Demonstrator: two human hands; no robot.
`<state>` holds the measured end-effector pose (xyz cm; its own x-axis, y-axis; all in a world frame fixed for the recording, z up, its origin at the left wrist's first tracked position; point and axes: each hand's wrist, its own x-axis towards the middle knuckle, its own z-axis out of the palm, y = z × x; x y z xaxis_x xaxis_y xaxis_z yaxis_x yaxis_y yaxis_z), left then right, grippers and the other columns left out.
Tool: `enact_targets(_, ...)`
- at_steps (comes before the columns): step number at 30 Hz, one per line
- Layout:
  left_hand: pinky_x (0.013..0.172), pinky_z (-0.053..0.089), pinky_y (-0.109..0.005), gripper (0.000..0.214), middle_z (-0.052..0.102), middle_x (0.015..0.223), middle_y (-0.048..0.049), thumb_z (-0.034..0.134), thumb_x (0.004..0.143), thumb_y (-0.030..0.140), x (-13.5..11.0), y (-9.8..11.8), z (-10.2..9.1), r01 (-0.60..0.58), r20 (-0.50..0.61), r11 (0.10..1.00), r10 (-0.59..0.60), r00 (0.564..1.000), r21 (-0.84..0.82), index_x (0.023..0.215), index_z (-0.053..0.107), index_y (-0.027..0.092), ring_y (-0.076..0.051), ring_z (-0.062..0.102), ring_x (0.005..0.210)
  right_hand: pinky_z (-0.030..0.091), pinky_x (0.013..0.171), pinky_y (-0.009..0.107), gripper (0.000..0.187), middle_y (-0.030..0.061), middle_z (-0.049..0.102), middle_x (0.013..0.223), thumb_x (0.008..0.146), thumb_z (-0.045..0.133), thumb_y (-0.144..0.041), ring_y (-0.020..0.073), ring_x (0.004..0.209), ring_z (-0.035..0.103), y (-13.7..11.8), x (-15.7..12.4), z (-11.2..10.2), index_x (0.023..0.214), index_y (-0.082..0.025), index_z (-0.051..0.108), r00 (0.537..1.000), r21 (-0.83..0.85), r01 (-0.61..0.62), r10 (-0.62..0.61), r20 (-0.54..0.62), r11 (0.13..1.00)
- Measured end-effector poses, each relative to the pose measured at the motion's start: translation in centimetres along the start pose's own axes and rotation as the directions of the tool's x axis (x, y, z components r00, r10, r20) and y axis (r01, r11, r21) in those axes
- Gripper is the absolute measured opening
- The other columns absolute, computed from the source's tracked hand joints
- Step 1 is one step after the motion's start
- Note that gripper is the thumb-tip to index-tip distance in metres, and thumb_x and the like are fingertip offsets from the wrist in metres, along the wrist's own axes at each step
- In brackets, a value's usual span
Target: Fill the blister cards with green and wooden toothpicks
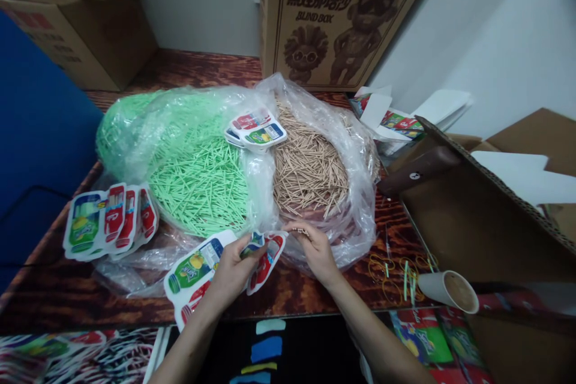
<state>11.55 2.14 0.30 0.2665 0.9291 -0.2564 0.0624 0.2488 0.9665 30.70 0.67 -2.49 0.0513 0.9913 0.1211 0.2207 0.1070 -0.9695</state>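
Observation:
My left hand (234, 269) is closed on a red-and-white bottle-shaped printed packet (269, 259). Beneath its wrist lies a larger green-and-red printed packet (189, 273). Between the fingers of my right hand (318, 257) is a small bunch of thin brown sticks (300, 231), their ends showing close to the packet. Just beyond that hand, a clear plastic bag holds a heap of brown sticks (310, 162). To its left, another bag is full of pale green sticks (202, 186). Several printed packets (256, 129) rest on top, where the bags meet.
Fanned packets (85, 228) lie at the left table edge. On the right are a tipped paper cup (438, 291), rubber bands (382, 264), a dark brown cylinder (418, 171) and an open carton (463, 222). A tall cardboard box (279, 18) stands behind the bags.

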Motion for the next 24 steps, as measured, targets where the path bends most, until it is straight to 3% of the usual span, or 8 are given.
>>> enact_targets(5,0.053,0.037,-0.021,0.027,0.053,0.056,0.0035,0.062,0.079,0.041,0.0,-0.3,0.1,0.003,0.04,0.997,-0.006,0.999,0.071,0.067,0.061,0.017,-0.012,0.047,0.054,0.05,0.082,0.033,0.02,0.005,0.07,0.09,0.088,0.049,-0.022,0.0192,0.088,0.064,0.2,1.2,-1.6,0.091,-0.02,0.069,0.998,-0.023,0.0,0.001,0.066,1.0)
enact_targets(10,0.057,0.04,-0.022,0.024,0.06,0.062,0.0018,0.062,0.079,0.041,-0.2,-0.4,0.3,-0.002,0.05,0.998,-0.001,0.999,0.064,0.074,0.066,0.017,-0.013,0.051,0.057,0.051,0.074,0.032,0.02,0.0051,0.07,0.084,0.089,0.052,-0.031,0.0191,0.08,0.065,-0.8,2.9,-2.8,0.09,-0.02,0.069,0.997,-0.036,-0.003,0.005,0.073,0.999)
enact_targets(17,0.07,0.044,-0.025,0.024,0.069,0.08,-0.0018,0.064,0.077,0.04,-0.2,-0.4,0.4,-0.009,0.041,1.0,0.008,0.999,0.01,0.083,0.07,0.018,-0.019,0.06,0.073,0.05,0.078,0.033,0.02,0.0054,0.07,0.086,0.089,0.052,-0.031,0.0194,0.082,0.064,-1.3,3.7,-2.7,0.089,-0.02,0.069,0.994,-0.06,0.061,-0.055,0.098,0.996)
enact_targets(24,0.061,0.042,-0.022,0.025,0.063,0.066,0.0007,0.062,0.079,0.04,0.4,-0.8,0.6,-0.016,-0.009,0.999,0.017,1.0,0.04,0.077,0.068,0.016,-0.015,0.054,0.061,0.05,0.076,0.031,0.018,0.0043,0.07,0.084,0.09,0.051,-0.025,0.0185,0.081,0.065,-2.7,3.5,-2.3,0.089,-0.021,0.069,0.991,-0.048,0.066,-0.059,0.122,0.997)
